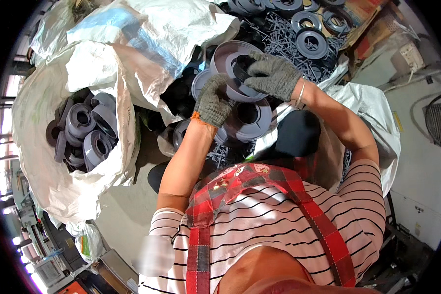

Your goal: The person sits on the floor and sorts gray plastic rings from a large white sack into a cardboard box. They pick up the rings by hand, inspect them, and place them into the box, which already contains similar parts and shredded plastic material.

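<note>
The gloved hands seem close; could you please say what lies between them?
In the head view, a round grey part and a black ring lie between the left hand and the right hand.

head view | head-worn fisheye | faces down | near torso (250,218), left grip (214,100), right grip (277,76)

A workshop — grey plastic rings (224,58), sack (40,159) (filled).

Grey round plastic flanged part (224,58), tilted, upper centre of frame; black round plastic ring (240,68) overlapping it.
</note>
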Demonstrator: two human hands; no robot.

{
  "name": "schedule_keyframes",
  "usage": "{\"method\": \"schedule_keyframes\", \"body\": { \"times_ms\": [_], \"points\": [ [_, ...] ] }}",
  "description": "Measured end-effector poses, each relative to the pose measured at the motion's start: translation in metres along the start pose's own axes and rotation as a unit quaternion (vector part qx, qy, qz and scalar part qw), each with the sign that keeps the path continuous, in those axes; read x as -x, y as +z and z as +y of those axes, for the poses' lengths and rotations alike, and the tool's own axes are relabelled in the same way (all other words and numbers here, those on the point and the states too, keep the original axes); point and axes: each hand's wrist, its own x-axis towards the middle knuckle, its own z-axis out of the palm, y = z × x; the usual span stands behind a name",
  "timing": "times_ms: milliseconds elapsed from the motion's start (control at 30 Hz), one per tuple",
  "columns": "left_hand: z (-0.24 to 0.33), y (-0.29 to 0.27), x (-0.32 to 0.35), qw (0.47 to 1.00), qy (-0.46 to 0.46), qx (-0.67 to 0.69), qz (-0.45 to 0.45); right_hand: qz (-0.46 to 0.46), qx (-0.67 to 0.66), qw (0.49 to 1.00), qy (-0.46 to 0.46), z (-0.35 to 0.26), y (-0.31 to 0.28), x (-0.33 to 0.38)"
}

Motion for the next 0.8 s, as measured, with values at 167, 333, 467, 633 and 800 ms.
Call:
{"method": "schedule_keyframes", "body": {
  "times_ms": [167, 333, 467, 633, 800],
  "points": [
    [-0.003, -0.04, -0.011, 0.943, 0.149, -0.262, -0.145, 0.04, 0.152, 0.987, 0.018, -0.024, -0.006, -0.006],
    [0.009, -0.03, -0.007, 0.954, 0.079, -0.246, -0.154, 0.025, 0.233, 0.97, -0.065, -0.018, 0.002, -0.007],
    [0.019, -0.031, -0.005, 0.942, 0.101, -0.288, -0.138, 0.018, 0.278, 0.95, -0.144, -0.011, 0.0, -0.007],
    [0.021, 0.003, 0.008, 0.979, 0.035, -0.173, -0.097, 0.028, 0.109, 0.993, -0.018, -0.019, -0.004, -0.021],
    [0.016, 0.017, 0.007, 0.954, 0.119, -0.255, -0.105, -0.171, -0.069, 0.973, 0.137, 0.0, -0.011, -0.041]
  ]
}}
